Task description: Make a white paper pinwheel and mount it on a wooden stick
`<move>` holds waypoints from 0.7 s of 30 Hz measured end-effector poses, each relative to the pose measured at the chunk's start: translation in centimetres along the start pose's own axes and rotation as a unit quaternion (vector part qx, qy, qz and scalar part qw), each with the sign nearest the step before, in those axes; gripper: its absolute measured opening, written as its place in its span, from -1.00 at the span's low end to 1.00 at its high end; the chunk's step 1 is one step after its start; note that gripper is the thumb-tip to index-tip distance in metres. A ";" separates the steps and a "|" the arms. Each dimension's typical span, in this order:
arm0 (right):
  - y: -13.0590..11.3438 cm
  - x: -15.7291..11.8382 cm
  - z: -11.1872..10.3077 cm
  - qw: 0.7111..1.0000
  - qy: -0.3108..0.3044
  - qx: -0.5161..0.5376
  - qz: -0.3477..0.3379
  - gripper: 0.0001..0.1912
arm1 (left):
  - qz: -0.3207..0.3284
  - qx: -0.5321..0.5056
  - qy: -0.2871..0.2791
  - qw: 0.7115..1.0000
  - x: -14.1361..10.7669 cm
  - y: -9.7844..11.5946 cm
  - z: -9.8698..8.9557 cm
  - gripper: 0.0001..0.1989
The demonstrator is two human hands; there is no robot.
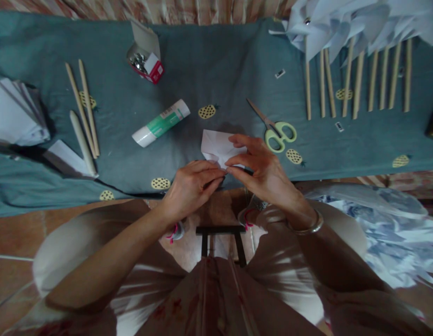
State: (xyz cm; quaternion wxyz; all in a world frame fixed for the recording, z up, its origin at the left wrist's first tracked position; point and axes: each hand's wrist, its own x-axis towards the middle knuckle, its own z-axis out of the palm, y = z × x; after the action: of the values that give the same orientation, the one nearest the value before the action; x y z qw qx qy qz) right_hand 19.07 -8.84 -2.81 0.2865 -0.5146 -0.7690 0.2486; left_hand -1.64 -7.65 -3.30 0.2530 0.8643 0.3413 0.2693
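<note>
A small white paper (216,142) with crease lines lies at the table's near edge, partly under my fingers. My left hand (193,184) is closed, its thumb and fingers pinching the paper's near left edge. On the right, my right hand (260,165) presses thumb and fingertips onto the paper near the same spot, its upper fingers curled over the far right part. The fingers hide the near corner of the paper. Scissors (274,133) with light green handles lie just beyond my right hand. A green and white glue stick (162,122) lies beyond my left hand.
An opened red box (153,70) of small metal pieces stands at the back. Wooden sticks (84,107) and a stack of white paper (18,112) lie left. Several white paper pinwheels (345,28) on sticks lie far right. A plastic bag (387,224) of paper sits below the table, right.
</note>
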 end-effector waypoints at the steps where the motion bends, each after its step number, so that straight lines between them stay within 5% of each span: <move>1: 0.0 0.0 0.0 1.000 0.000 -0.006 -0.001 -0.88 | -0.001 -0.001 -0.001 1.000 0.0 0.0 0.0 -0.81; 21: -0.7 -0.2 0.6 0.999 -0.019 -0.033 -0.010 -0.75 | -0.013 0.001 -0.008 1.000 0.0 0.0 0.1 -0.80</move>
State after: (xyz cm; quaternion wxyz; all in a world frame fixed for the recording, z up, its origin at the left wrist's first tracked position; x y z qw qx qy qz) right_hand 18.24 -9.30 -2.80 0.2567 -0.5116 -0.7871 0.2299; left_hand -1.58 -7.69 -3.32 0.2579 0.8621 0.3511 0.2589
